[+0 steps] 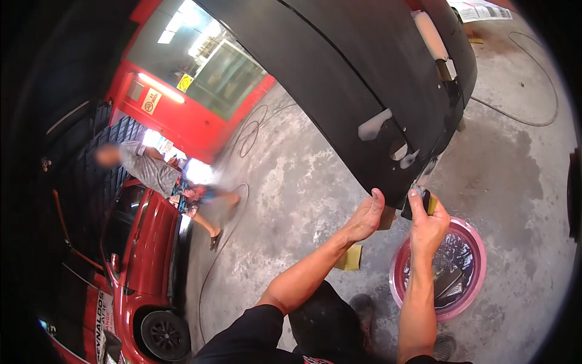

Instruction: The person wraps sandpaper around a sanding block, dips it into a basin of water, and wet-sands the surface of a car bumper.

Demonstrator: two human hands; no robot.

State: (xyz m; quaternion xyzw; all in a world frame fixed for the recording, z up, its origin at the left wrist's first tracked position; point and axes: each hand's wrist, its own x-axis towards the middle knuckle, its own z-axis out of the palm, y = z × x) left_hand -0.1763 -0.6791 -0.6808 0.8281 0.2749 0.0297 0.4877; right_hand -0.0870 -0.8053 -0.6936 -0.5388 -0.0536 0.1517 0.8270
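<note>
A large black car body panel point(339, 91) with pale filler patches point(374, 124) stretches from the top of the view down toward me. At its bottom corner is my left hand point(364, 219), thumb upright against the edge and fingers mostly hidden behind it. My right hand point(428, 225) is closed around a dark sanding block point(417, 205) with a yellowish piece along one side, held against the panel's lower right edge. Beneath my right forearm, a pink basin point(396, 276) on the floor contains dark water and dark objects.
A yellow sheet point(350, 258) lies on the wet-stained concrete floor point(273, 242). Hoses point(245, 200) trail across it at left and right. A person point(154, 170) walks past a red car point(145, 242) on the left. A red-framed booth point(200, 121) stands behind.
</note>
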